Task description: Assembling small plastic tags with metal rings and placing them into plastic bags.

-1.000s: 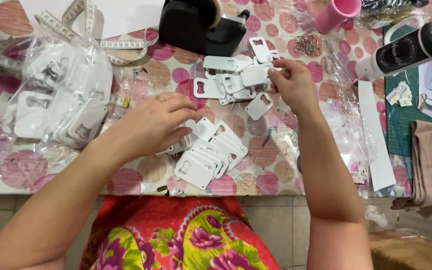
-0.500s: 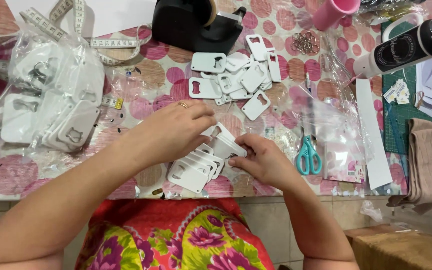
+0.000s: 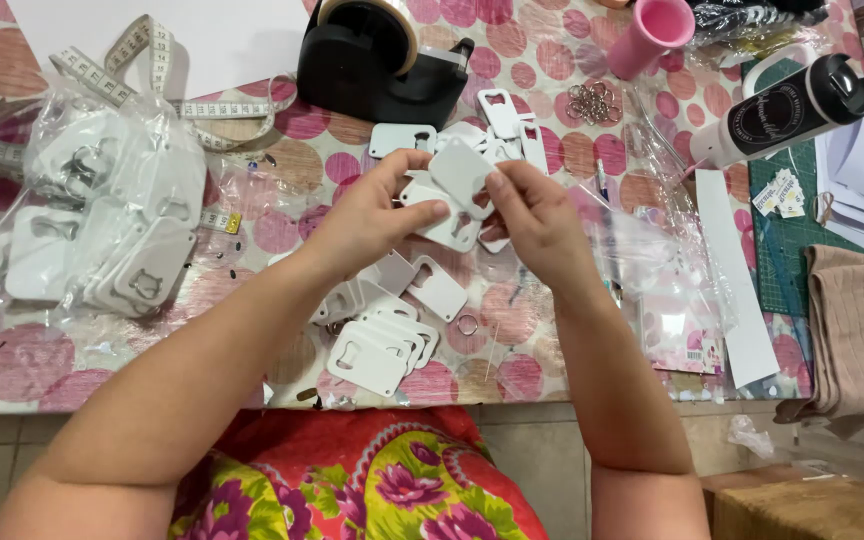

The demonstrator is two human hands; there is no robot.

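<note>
Bagged tags (image 3: 102, 240) lie far left. Left hand (image 3: 377, 215) and right hand (image 3: 537, 220) both pinch one white tag (image 3: 457, 195) above the near stack (image 3: 382, 340); it looks light, stiff, slick, best gripped by its edges.

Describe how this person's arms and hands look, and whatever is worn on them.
Both arms are bare from above the elbow down: no sleeves, watch or bracelet show. The left hand and the right hand wear no gloves, and the nails look short and unpainted. Whether a ring is worn is too small to tell. Below the arms shows a red garment printed with pink and yellow-green flowers.
</note>
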